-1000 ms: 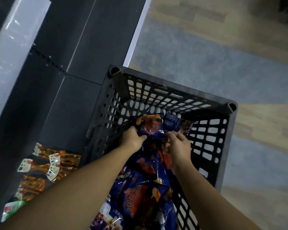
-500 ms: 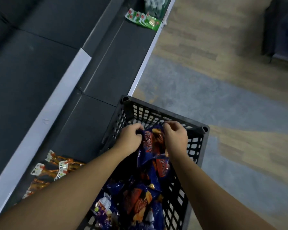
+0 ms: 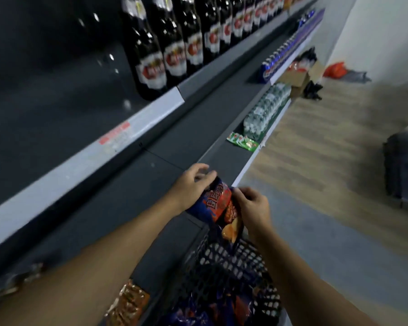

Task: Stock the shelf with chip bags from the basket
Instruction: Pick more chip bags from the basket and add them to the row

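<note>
Both hands hold one blue-and-orange chip bag (image 3: 218,205) above the far rim of the black basket (image 3: 224,260), just at the front edge of the low grey shelf (image 3: 174,158). The left hand (image 3: 191,184) cups the bag's upper left side with its fingers loosely spread over the top; the right hand (image 3: 253,208) pinches the right edge between thumb and curled fingers. The step in hand looks like the carry from basket to shelf, and it goes best with a light grip at the seams — squeezing the puffed middle would crush the chips — then setting the bag flat-bottomed and label-forward on the bare shelf ahead. The bag is glossy, crinkly foil film, pillow-shaped and air-filled, so it should slide easily on the smooth painted metal and may topple if stood alone. The basket is stiff plastic lattice with more such bags (image 3: 198,311) inside. A copper-toned foil packet (image 3: 127,304) lies on the shelf beside it — dark glass-like bottles (image 3: 151,64) line the shelf above.
</note>
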`<state>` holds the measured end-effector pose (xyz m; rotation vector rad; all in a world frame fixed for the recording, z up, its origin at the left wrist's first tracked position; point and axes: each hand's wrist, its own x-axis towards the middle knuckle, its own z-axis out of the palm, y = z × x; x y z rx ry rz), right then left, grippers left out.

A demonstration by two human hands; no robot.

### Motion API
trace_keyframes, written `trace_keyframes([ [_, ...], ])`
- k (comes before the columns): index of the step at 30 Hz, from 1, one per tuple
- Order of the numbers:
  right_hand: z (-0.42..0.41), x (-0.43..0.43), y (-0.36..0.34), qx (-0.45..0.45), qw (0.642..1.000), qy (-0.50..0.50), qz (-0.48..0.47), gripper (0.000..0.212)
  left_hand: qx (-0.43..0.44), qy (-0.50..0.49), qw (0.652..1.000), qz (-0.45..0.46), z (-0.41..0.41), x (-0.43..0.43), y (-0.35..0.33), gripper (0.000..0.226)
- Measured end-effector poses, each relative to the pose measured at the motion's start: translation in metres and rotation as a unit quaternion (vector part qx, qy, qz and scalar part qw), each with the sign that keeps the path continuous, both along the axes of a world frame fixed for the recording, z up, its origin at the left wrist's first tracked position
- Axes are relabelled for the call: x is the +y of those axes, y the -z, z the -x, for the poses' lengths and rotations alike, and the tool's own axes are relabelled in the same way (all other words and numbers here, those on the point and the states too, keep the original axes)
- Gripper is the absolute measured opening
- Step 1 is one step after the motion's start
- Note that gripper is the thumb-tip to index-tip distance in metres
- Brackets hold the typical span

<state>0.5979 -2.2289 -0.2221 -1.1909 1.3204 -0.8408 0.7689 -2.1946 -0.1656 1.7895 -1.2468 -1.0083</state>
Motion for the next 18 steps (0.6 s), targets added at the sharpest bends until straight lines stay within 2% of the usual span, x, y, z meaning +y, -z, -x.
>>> trace_keyframes([
  [2, -0.02, -0.004, -0.032, -0.035, 0.999, 0.011, 0.026, 0.017, -0.028, 0.0, 1.0, -0.002, -0.016, 0.009, -0.04, 0.066],
  [3, -0.031, -0.004, -0.048, -0.053, 0.998, 0.011, 0.043, 0.017, -0.055, 0.005, 0.998, 0.003, -0.024, 0.016, -0.059, 0.069],
  [7, -0.078, -0.003, -0.106, -0.115, 0.988, 0.0, 0.106, 0.022, -0.079, -0.029, 0.996, 0.042, -0.057, 0.043, -0.125, 0.052],
  [10, -0.117, 0.008, -0.14, -0.168, 0.979, -0.029, 0.114, 0.026, -0.062, -0.075, 0.99, 0.106, -0.085, 0.066, -0.163, 0.042],
  [12, -0.142, 0.016, -0.157, -0.204, 0.972, -0.057, 0.101, 0.027, -0.084, -0.096, 0.983, 0.129, -0.105, 0.081, -0.185, 0.039],
  [18, -0.219, 0.048, -0.19, -0.243, 0.949, -0.183, 0.084, 0.025, -0.151, -0.134, 0.976, 0.082, -0.185, 0.136, -0.247, 0.023],
])
